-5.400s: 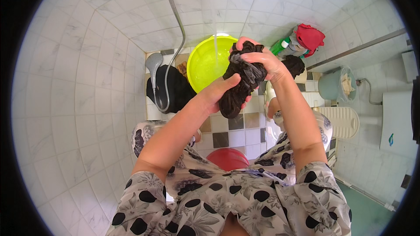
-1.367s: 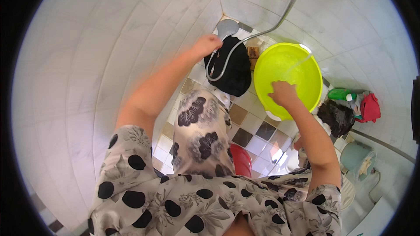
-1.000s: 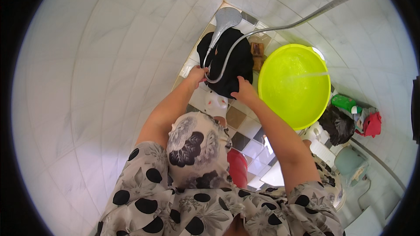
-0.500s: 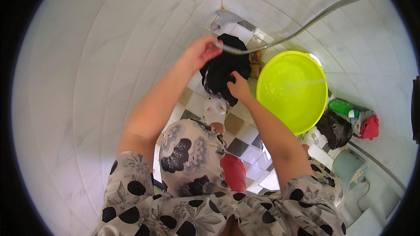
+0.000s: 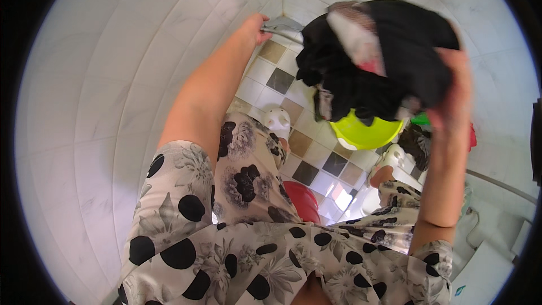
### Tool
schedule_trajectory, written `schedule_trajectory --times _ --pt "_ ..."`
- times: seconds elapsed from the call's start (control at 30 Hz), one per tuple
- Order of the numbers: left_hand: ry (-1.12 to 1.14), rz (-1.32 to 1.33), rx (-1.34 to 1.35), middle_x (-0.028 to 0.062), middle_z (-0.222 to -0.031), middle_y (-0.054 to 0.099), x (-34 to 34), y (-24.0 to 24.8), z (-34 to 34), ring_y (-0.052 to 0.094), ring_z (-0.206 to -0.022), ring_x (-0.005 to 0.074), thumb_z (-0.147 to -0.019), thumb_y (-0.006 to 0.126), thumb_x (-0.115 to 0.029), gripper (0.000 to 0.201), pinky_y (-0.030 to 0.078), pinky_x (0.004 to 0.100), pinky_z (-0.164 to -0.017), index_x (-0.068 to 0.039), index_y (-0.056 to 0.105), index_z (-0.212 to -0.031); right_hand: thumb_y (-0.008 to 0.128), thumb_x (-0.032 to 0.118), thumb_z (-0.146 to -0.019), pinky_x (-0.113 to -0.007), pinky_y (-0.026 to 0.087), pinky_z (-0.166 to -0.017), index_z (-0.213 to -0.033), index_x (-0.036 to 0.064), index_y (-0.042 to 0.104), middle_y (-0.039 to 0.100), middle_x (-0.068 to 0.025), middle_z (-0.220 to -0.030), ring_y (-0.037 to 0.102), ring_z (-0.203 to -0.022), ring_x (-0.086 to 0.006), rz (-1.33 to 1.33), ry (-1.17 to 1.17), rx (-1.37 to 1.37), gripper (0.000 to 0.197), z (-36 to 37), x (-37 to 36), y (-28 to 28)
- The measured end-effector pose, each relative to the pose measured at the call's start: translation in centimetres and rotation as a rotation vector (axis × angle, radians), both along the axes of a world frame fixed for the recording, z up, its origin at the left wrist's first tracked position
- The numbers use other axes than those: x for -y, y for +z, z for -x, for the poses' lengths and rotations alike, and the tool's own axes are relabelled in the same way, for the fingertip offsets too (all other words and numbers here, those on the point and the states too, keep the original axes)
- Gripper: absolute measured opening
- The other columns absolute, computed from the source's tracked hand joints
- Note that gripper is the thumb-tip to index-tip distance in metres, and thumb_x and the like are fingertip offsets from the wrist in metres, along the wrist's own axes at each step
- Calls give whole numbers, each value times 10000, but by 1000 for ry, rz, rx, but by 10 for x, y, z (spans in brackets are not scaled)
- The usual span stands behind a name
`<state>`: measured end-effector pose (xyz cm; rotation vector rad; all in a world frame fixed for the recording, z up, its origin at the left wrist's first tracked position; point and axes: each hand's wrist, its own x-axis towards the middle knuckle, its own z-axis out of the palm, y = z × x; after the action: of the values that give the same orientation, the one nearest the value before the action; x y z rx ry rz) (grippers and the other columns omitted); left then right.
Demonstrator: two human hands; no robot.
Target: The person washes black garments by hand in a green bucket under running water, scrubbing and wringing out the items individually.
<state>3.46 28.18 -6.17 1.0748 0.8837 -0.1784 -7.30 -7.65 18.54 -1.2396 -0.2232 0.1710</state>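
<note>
My right hand [image 5: 450,87], blurred by motion, grips a large bundle of black clothes [image 5: 418,45] and holds it up in front of me. A pale, patterned piece [image 5: 355,39] shows among the dark cloth. Beneath the bundle stands a yellow-green basin [image 5: 370,134], mostly covered from view; its water cannot be seen now. Out by the far left corner, my left hand [image 5: 257,28] is closed around the end of a grey hose [image 5: 285,33]. The hose's middle stretch disappears behind the clothes.
Tiled walls meet at the far corner. Behind my legs is a red plastic object [image 5: 302,200]. My feet wear white clogs [image 5: 276,120]. A dark plastic bag [image 5: 416,146] lies right of the basin, near a green item [image 5: 420,119]. A pipe [image 5: 502,185] runs along the right wall.
My right hand has lifted the black clothes off the floor and carried them right, over the basin. My left hand, with the hose, has shifted slightly toward the far corner.
</note>
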Motion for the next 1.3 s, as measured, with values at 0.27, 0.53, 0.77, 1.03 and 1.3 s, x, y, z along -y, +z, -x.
schedule_trajectory --times 0.27,0.53,0.77,1.03,1.3 --pt "5 -147 -82 274 -1316 328 -11 -28 44 473 -1100 337 -846 572 -161 594 507 395 -890 -12 283 -1343 473 188 -894 -307 459 -887 -1163 -44 533 605 -133 -1083 589 -981 -199 291 -370 230 360 20 68 37" --pt "-325 -137 139 206 -1180 509 99 6 43 566 -1021 278 -851 581 -167 437 517 324 -862 42 455 -1213 588 292 -838 -359 453 -870 -1200 6 517 588 -207 -1027 578 -965 -286 1319 -198 119 467 -8 137 -197" --pt "-805 -866 331 172 -1127 606 210 -19 72 582 -1029 322 -735 616 -258 457 461 384 -894 -37 584 -1134 706 306 -739 -395 415 -952 -1245 27 473 479 -253 -1205 502 -1105 -386 1347 24 -111 623 50 164 -306" --pt "-1521 -1386 517 181 -1503 104 317 -80 125 170 -1356 417 -665 760 -350 896 215 632 -1024 -194 292 -1414 833 321 -582 -615 276 -1008 -1432 284 204 96 -156 -1505 184 -1334 -457 1571 116 -102 1058 48 149 -334" --pt "-1736 -1493 385 124 -1522 38 352 -137 105 58 -1388 384 -524 828 -444 1161 130 682 -1020 -229 165 -1453 831 401 -565 -632 208 -1029 -1458 231 127 41 -164 -1516 125 -1364 -433 1628 260 -255 1150 31 148 -384"
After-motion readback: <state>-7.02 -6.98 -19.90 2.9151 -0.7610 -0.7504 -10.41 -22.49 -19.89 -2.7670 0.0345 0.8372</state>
